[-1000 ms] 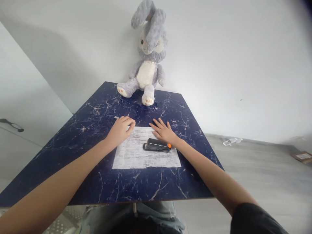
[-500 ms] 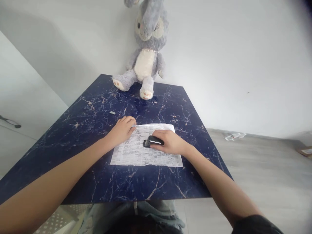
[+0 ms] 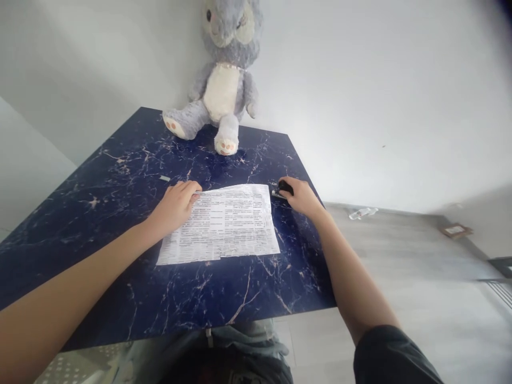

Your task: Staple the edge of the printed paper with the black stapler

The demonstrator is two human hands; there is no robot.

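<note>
A printed paper sheet lies flat on the dark blue marbled table. My left hand rests with curled fingers on the sheet's far left corner. My right hand is closed over a black stapler, which sits on the table just past the sheet's far right corner, near the table's right edge. Most of the stapler is hidden under my fingers.
A grey plush rabbit sits at the table's far edge against the white wall. A small pale scrap lies on the table left of the sheet. On the grey floor to the right are a clear plastic bottle and a flat brown item.
My right hand closed on the stapler lying on the sheet and carried it to the right, off the paper. My left hand stayed on the sheet's corner. The view shifted left and down.
</note>
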